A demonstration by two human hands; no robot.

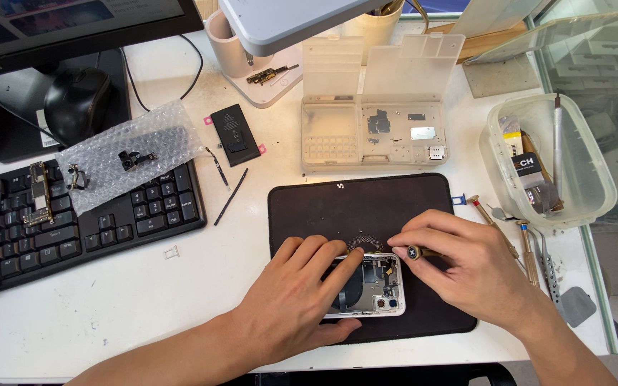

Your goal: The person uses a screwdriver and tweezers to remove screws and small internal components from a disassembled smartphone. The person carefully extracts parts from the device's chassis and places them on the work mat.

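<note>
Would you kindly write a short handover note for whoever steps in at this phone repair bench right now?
Left hand: pressed flat on the opened phone, steadying it on the black mat.
Right hand: pinching a small screwdriver, tip down in the phone's upper part.
Around: removed battery lies on the table above the keyboard; small parts sit on the bubble wrap and in the open parts box; spare tools lie right of the mat.
Done: phone open, battery and several parts out.
Left: inner parts remain in the housing; which screw is being worked cannot be made out.
</note>
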